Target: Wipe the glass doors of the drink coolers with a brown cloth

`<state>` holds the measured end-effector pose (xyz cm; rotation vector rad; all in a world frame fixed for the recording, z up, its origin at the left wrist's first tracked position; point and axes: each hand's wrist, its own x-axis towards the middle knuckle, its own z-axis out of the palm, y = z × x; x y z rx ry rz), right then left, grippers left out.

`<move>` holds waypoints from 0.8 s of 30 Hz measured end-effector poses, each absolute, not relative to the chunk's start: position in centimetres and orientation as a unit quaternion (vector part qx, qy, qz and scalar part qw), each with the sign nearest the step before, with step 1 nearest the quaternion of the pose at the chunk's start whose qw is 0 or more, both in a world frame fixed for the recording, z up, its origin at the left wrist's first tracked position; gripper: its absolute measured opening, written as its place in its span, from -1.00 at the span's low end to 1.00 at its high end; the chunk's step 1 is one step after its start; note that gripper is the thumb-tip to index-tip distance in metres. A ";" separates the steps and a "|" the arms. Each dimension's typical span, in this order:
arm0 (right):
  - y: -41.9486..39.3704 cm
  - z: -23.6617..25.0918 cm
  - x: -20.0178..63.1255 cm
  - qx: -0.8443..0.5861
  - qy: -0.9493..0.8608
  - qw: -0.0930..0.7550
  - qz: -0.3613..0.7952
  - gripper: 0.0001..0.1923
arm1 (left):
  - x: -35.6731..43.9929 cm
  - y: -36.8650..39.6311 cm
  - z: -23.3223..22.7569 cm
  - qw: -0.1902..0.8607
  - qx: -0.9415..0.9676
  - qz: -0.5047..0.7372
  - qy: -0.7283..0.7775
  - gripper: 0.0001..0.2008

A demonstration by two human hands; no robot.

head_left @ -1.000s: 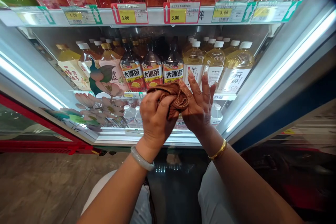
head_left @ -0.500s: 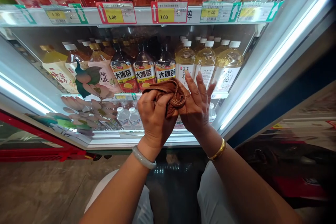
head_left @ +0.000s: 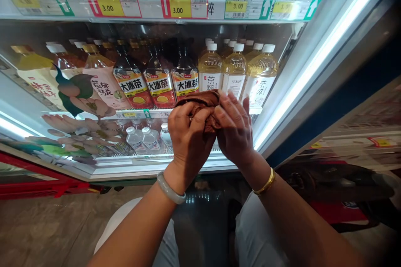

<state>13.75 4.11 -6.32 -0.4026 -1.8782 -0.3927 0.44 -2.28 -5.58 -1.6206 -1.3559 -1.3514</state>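
Fingers of the right hand (head_left: 235,130), spread half a second ago, now fold down onto the brown cloth (head_left: 203,106).

Left to right: the left hand (head_left: 188,137) with a pale bangle (head_left: 170,188) grips the cloth, which is bunched between both hands; the right hand with a gold bangle (head_left: 265,182) presses against it. Both are together before the dark tea bottles (head_left: 158,85) and pale tea bottles (head_left: 234,75) on the cooler shelf (head_left: 138,113).

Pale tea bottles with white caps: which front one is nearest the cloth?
The leftmost front pale tea bottle: it stands directly above the bunched brown cloth; the other two sit further right.
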 end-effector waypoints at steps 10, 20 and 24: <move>0.8 -7.5 16.6 -0.177 -0.829 0.527 -0.067 -0.26 | 5.5 -2.5 -5.2 0.083 -0.594 -0.601 -0.527 -0.54; 4.6 -8.7 21.5 -0.313 -0.759 0.549 -0.155 -0.68 | 7.0 -1.6 -7.5 0.008 -0.751 -0.515 -0.414 -0.38; 4.5 -8.8 22.6 -0.394 -0.726 0.540 -0.159 -0.73 | 8.3 -1.0 -8.7 0.189 -0.753 -0.471 -0.419 -0.39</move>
